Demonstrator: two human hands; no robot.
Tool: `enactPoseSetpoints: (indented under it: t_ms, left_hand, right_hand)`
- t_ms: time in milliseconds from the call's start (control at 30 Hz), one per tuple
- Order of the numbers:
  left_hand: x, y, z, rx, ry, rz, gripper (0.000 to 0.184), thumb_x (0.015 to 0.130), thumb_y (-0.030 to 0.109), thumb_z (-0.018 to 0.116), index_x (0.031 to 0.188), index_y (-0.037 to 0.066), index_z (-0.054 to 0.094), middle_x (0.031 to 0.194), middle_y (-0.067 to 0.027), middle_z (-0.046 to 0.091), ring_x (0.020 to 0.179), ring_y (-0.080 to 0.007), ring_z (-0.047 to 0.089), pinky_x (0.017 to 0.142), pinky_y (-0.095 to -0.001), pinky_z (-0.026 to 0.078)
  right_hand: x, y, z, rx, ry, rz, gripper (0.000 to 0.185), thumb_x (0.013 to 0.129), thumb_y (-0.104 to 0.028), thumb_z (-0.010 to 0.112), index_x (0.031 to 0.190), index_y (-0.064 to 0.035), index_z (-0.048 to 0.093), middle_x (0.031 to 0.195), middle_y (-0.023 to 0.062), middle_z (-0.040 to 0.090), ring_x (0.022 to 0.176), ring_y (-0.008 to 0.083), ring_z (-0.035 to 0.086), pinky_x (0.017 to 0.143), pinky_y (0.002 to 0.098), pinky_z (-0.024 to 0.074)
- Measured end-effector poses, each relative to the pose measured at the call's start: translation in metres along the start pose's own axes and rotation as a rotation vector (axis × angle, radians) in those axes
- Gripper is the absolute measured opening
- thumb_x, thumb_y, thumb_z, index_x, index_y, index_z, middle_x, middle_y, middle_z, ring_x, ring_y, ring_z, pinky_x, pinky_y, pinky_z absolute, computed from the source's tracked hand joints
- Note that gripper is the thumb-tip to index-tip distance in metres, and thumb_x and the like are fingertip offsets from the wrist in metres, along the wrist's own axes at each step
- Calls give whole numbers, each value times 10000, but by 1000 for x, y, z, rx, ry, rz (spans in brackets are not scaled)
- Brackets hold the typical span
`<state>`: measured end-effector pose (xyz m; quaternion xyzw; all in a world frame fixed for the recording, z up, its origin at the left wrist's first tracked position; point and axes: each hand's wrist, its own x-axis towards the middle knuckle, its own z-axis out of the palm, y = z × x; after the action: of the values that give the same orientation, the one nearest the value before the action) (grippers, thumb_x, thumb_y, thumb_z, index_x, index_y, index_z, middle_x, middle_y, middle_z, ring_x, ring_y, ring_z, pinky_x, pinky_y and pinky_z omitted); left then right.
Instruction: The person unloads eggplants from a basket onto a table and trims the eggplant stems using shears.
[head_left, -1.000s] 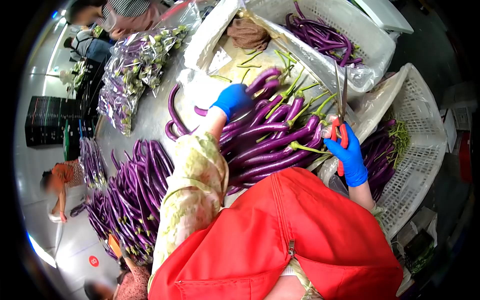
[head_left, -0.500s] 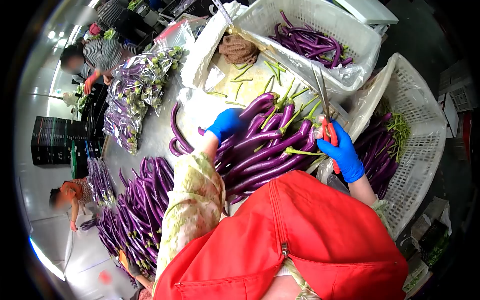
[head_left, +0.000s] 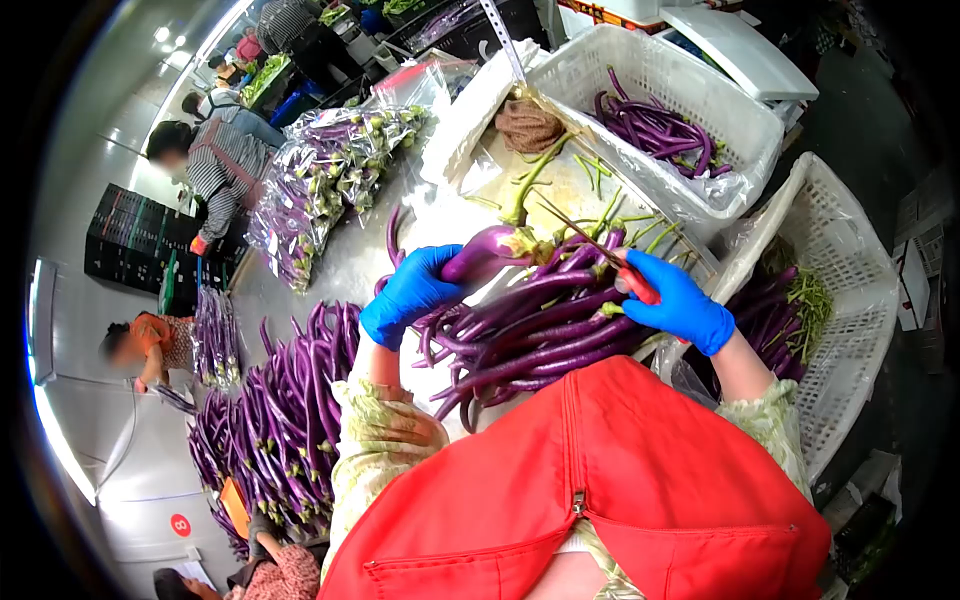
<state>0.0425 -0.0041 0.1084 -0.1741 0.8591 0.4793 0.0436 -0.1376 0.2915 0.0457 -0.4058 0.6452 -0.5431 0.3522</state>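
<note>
My left hand (head_left: 412, 295), in a blue glove, is wrapped round the body of a purple eggplant (head_left: 487, 252). Its green cap and long stem point away from me. In my right hand (head_left: 682, 308), also gloved in blue, are scissors with red handles (head_left: 640, 286). Their slim blades reach left towards the cap end of the held eggplant; whether they touch it I cannot tell. Beneath both hands a heap of long eggplants (head_left: 545, 335) lies on the table, stems mostly to the right. Loose green stem pieces (head_left: 590, 178) are scattered beyond it.
A white crate (head_left: 745, 150) with eggplants stands at the back. Another white basket (head_left: 850, 330) at right holds eggplants and cut stems. Bagged eggplants (head_left: 325, 180) and a large eggplant pile (head_left: 290, 420) lie left. A brown cloth (head_left: 528, 125) is behind. Several people work at left.
My left hand has drawn back towards me and left, lifting an eggplant off the heap. The scissors, upright before, now lean left with their blades towards its cap. The view has shifted somewhat.
</note>
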Motion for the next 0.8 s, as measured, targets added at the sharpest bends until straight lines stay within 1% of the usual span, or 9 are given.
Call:
enactPoseSetpoints:
  t_ms: [67, 167, 267, 367, 400, 467, 633, 667, 800]
  left_hand:
    - [-8, 9, 11, -1, -21, 28, 327, 732, 42, 685, 1054, 37, 631, 867, 19, 636, 779, -58, 538, 747, -239, 470]
    - [-11, 10, 21, -5, -65, 59, 300, 743, 65, 673, 1039, 38, 633, 836, -4, 643, 748, -64, 539, 706, -246, 469]
    - [-9, -1, 25, 49, -74, 105, 308, 733, 68, 680, 1036, 38, 634, 820, -7, 641, 740, -73, 546, 696, -250, 469]
    - [-9, 1, 26, 109, -83, 85, 316, 730, 66, 680, 1041, 38, 631, 829, -15, 644, 741, -75, 549, 704, -249, 471]
    - [-8, 1, 26, 74, -88, 79, 321, 727, 67, 682, 1042, 39, 631, 832, -8, 643, 743, -73, 546, 707, -247, 471]
    - [-8, -1, 24, 6, -89, 65, 329, 721, 67, 686, 1044, 40, 630, 839, 7, 639, 746, -68, 541, 712, -243, 472]
    - [-27, -9, -21, -160, 206, -25, 359, 646, 29, 690, 1000, 24, 635, 852, 25, 614, 767, -63, 530, 730, -238, 468]
    - [-35, -12, -31, -242, 300, -4, 341, 642, 28, 688, 979, 23, 636, 848, 21, 612, 764, -71, 538, 721, -242, 469]
    - [-61, -49, -74, -470, 721, 176, 309, 640, 53, 705, 940, 28, 636, 811, -18, 633, 725, -123, 589, 683, -259, 480]
  right_hand:
    - [9, 7, 3, -123, -17, -48, 591, 734, -125, 655, 1274, -28, 435, 1144, 115, 559, 1052, 168, 543, 897, 295, 416]
    - [11, -3, 13, 174, -20, -48, 581, 741, -129, 652, 1271, -29, 438, 1141, 130, 552, 1041, 186, 549, 914, 277, 404]
    - [14, 5, 9, -96, 8, -183, 542, 742, -120, 645, 1245, -25, 466, 1040, 137, 587, 933, 175, 583, 838, 271, 441]
    - [11, -2, 3, -258, 15, -27, 486, 741, -112, 641, 1197, -16, 505, 898, 139, 611, 789, 158, 592, 730, 280, 464]
    - [11, -5, 5, -345, 93, -108, 433, 745, -107, 629, 1154, -8, 531, 787, 136, 599, 680, 161, 567, 651, 293, 458]
    - [7, -1, 6, -282, 178, -104, 430, 752, -109, 625, 1157, 0, 527, 788, 128, 597, 684, 144, 555, 653, 282, 455]
    - [6, 3, 6, 118, 162, -23, 442, 783, -73, 621, 1194, 33, 498, 761, -10, 510, 684, 55, 461, 636, 218, 416]
    - [4, 9, 5, 146, 148, -11, 465, 789, -50, 604, 1225, 33, 467, 829, -3, 508, 751, 70, 491, 714, 217, 420]
    - [6, 17, 7, 146, 162, 56, 467, 770, -34, 623, 1202, 46, 468, 821, 1, 515, 730, 66, 477, 674, 216, 420]
